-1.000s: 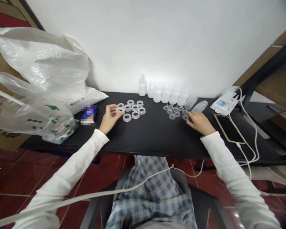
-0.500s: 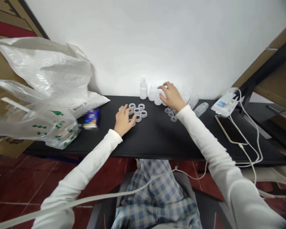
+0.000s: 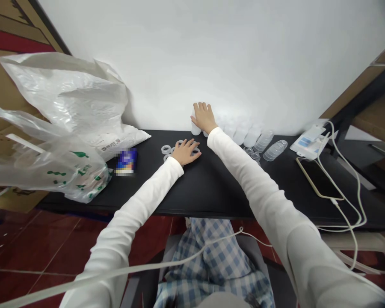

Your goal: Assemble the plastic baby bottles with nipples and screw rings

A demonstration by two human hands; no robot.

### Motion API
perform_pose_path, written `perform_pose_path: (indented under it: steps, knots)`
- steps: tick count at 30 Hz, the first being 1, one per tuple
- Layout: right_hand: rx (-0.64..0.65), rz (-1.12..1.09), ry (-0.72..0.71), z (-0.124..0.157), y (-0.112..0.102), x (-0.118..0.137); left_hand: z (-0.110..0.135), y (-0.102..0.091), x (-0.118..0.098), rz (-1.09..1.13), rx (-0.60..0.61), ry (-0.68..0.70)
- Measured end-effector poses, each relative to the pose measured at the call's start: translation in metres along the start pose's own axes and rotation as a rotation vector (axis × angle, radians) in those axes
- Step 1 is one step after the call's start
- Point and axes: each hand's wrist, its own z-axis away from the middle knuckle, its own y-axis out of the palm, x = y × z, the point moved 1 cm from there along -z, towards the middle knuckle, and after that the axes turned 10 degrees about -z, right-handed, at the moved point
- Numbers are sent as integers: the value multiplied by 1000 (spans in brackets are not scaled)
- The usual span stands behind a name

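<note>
My left hand [image 3: 185, 152] is spread palm down over a cluster of translucent plastic rings [image 3: 166, 149], hiding several of them. Its fingers are apart and it grips nothing. Farther back, my right hand [image 3: 204, 117] reaches over the top of a whitish baby bottle [image 3: 196, 129] standing by the wall. The fingers of that hand are stretched out and slightly apart; whether they touch the bottle I cannot tell. More frosted bottles [image 3: 239, 135] stand to the right, partly behind my right forearm. Beyond them lie stacked clear caps [image 3: 275, 149] and small clear nipples [image 3: 254, 156].
On the left are a large white plastic bag [image 3: 80, 94], a clear bag with green print [image 3: 73, 171] and a small blue packet [image 3: 127, 161]. At the right, a phone [image 3: 319, 177] lies with a white cable [image 3: 346, 224], close to a white-blue package [image 3: 309, 142].
My right hand has moved left from the bottle group to the separate bottle. My left hand has shifted right and flattened over the rings. The view has moved slightly.
</note>
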Motion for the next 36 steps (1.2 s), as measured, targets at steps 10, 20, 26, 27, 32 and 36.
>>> perform_pose_path:
  steps: [10, 20, 26, 27, 32, 36]
  knots:
    - [-118, -60, -21, 62, -51, 32, 4, -8, 8, 109, -108, -2]
    - [-419, -820, 707, 165, -89, -4, -19, -9, -53, 428, -613, 238]
    - [-495, -642, 670, 186, -90, 3, -8, -17, -62, 621, -625, 170]
    - [-510, -585, 650, 187, -90, 7, -4, -19, -63, 648, -638, 158]
    - [-490, -370, 405, 192, -94, 12, -7, -19, -57, 903, -631, 61]
    - [-191, -292, -31, 194, -95, 3, -22, -9, -34, 1188, -500, -168]
